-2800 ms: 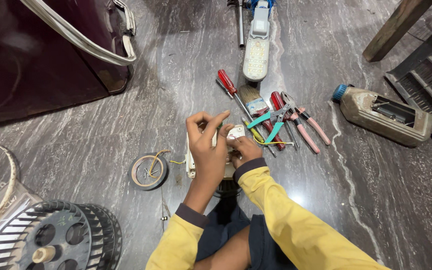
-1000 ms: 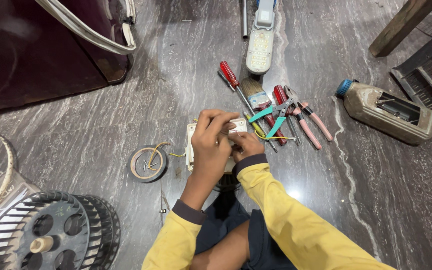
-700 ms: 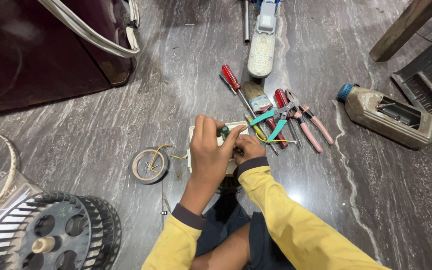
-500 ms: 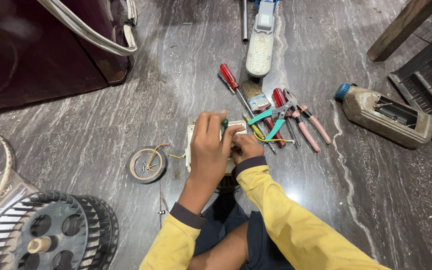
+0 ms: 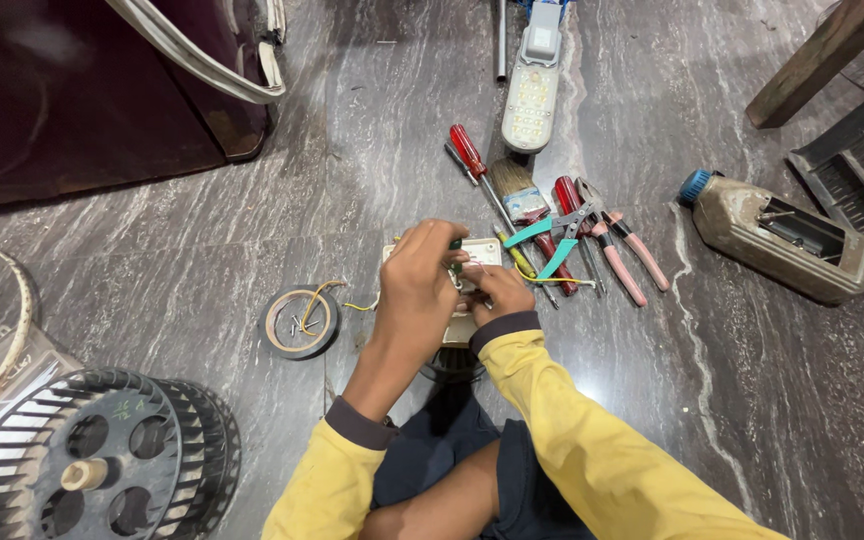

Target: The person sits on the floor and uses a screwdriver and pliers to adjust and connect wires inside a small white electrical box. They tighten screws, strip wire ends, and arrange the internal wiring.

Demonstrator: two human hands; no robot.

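My left hand (image 5: 417, 290) is closed around a small green-handled screwdriver (image 5: 455, 243), of which only the top of the handle shows above my fingers. It points down onto a small cream electrical box (image 5: 482, 252) on the grey marble floor. My right hand (image 5: 497, 290) grips that box from the near side, fingertips pinched against it right beside my left hand. Both arms wear yellow sleeves. Most of the box is hidden under my hands. Thin yellow wires (image 5: 357, 305) trail out from it to the left.
A tape roll (image 5: 299, 322) lies left of my hands. To the right are a red screwdriver (image 5: 469, 150), a brush (image 5: 522, 195), teal-handled pliers (image 5: 552, 240) and pink-handled pliers (image 5: 624, 258). A white lamp (image 5: 532, 85), an oil can (image 5: 782, 235), a blower wheel (image 5: 102, 460) and a maroon appliance (image 5: 82, 80) surround them.
My left hand first hovered over the box with spread, empty fingers. It then closed on the green-handled screwdriver and lowered onto the box. My right hand stayed on the box.
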